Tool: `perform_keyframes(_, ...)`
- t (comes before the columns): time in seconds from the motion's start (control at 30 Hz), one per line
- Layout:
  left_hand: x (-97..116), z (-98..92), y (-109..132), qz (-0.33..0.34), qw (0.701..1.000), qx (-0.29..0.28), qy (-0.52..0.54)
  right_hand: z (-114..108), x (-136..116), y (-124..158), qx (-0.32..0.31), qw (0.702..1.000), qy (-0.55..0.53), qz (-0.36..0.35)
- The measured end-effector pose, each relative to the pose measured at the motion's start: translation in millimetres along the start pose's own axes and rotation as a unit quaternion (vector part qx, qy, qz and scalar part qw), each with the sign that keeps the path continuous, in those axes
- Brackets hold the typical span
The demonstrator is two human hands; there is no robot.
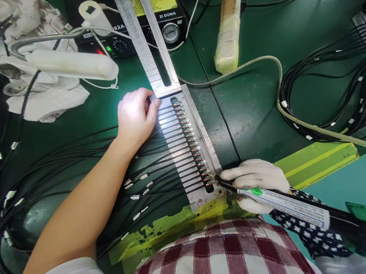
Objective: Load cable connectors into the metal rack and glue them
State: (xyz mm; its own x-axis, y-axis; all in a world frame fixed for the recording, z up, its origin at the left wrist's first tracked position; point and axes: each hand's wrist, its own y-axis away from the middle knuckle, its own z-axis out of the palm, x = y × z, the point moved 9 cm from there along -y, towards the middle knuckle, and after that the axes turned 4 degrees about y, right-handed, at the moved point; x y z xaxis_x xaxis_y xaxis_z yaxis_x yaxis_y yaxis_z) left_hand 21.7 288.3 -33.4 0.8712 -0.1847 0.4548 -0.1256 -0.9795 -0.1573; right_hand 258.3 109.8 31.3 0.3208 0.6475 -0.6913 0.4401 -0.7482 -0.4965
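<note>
My bare left hand (136,119) grips the left edge of a long metal fixture (180,155), thumb and fingers pinched near its middle. Thin black cables (152,159) with small white tags run in from the left, their stripped ends lined up over a dark slot (209,186) in the fixture. My right hand (259,181), in a white glove, closes around a black dispensing syringe (290,208) with a white label and a green cap (365,225). The syringe's nozzle tip points at the near end of the row of cable ends, close to the slot.
Behind the fixture stands a black dispenser box (167,20) with a round gauge. A white lamp head (72,64) on a bendable neck and crumpled white cloth (36,21) are at upper left. A wrapped block (228,32), a hose (278,70) and coiled cables (287,109) are on the right.
</note>
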Motion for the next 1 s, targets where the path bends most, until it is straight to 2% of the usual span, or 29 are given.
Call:
perform_keyframes(0.33,-1,1.2,0,-0.002,1.000,-0.005,-0.002,2,0,-4,-0.002,1.000,0.001,-0.001)
perform_keyframes(0.57,-2,2.7,0,-0.014,1.000,-0.013,0.004,-5,-13,1,0.016,0.999,0.004,-0.048)
perform_keyframes(0.77,-1,1.6,-1,-0.012,1.000,-0.008,-0.001,4,-14,6,-0.028,0.999,0.001,-0.040)
perform_keyframes(1.0,0,-0.1,-1,-0.002,1.000,0.000,-0.002,4,-9,7,-0.024,0.999,0.009,-0.023)
